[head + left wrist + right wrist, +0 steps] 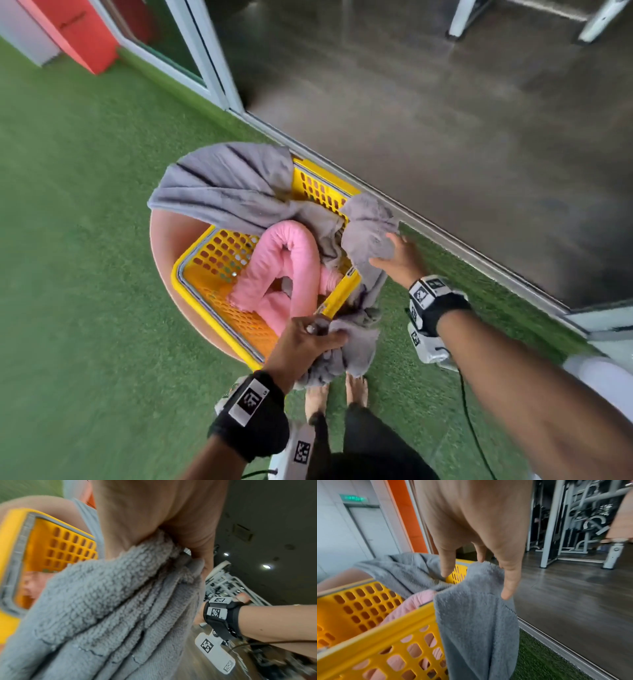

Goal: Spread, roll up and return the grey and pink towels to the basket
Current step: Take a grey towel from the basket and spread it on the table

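On the left, a round pink stool [164, 246] on green turf [75, 240] carries the yellow basket [219, 253], in which the rolled pink towel [291, 260] is seen bent over on itself. The grey towel [233, 181] is draped unrolled across the basket's far rim, dips inside, and spills out over the near right corner. That hanging end is bunched in the left hand [305, 346], whose grip is closed tightly round the cloth just outside the basket. Further right, the right hand [400, 257] is held with a slack, spread grip, its fingertips [506, 595] touching the raised fold of grey towel at the right rim; nothing is clasped by it. The towel's long run is judged to lie from the far left rim toward the near right, so the free stretch is nearer the right hand, and lifting it clear appears to depend on that hand closing on the fold. How much grey cloth lies under the pink roll is hidden, and both wrist views are blurred by motion.
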